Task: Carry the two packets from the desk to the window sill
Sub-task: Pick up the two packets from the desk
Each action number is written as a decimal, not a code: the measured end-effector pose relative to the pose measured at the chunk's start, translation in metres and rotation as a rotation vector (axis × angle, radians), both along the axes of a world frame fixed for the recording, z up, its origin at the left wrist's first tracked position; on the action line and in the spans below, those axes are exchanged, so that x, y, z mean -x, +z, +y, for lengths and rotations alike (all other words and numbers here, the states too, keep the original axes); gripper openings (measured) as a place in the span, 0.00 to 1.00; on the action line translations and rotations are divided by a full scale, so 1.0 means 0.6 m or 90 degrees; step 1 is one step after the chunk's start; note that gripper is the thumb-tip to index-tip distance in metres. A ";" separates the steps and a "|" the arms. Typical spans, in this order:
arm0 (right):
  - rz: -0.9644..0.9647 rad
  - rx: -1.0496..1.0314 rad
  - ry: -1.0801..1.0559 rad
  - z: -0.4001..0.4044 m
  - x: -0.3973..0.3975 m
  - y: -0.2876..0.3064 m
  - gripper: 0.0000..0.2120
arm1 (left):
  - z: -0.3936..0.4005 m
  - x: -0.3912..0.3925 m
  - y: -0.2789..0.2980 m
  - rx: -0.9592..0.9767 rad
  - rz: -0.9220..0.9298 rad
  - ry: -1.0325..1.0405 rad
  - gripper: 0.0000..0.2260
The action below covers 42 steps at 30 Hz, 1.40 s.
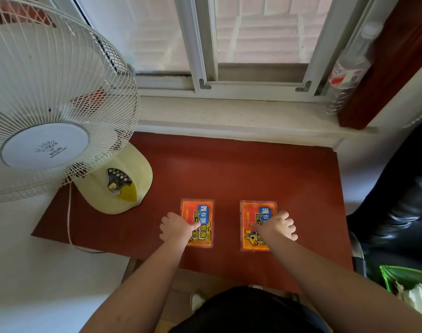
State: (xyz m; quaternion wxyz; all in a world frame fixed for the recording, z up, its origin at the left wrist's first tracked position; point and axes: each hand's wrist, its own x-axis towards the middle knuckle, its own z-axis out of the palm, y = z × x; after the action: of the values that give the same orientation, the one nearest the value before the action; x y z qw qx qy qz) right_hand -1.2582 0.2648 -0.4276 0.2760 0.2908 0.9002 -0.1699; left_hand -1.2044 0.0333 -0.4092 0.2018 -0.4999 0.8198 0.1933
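Note:
Two orange-red packets with blue labels lie flat side by side on the red-brown desk (229,169), near its front edge. My left hand (175,225) rests on the left packet (202,212), with the thumb on top and the fingers curled at its left edge. On the right packet (252,219), my right hand (278,225) sits the same way, thumb on top and fingers over the right edge. The pale stone window sill (229,114) runs along the far side of the desk, below the window.
A white table fan (49,104) with a yellowish base (123,183) stands on the desk's left part, its cord trailing off the front. A clear plastic bottle (347,75) stands at the sill's right end. A black object (402,212) and a green bag (407,282) are at the right.

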 end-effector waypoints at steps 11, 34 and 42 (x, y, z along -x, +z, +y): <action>-0.003 0.041 -0.066 0.011 0.002 -0.006 0.45 | -0.003 -0.011 -0.010 -0.078 0.100 0.009 0.24; 0.191 0.280 -0.098 0.015 -0.032 0.030 0.14 | -0.009 -0.055 0.040 -0.284 0.318 -0.011 0.16; 0.161 0.728 -0.269 0.028 -0.076 0.077 0.09 | -0.017 -0.059 0.074 -0.445 0.356 -0.001 0.07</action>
State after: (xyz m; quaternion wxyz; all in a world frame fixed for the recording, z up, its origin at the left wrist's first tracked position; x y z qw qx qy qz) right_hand -1.2124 0.2819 -0.3814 0.2397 0.2466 0.6153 -0.7093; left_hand -1.1691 0.0232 -0.3647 0.1293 -0.3293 0.7287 0.5864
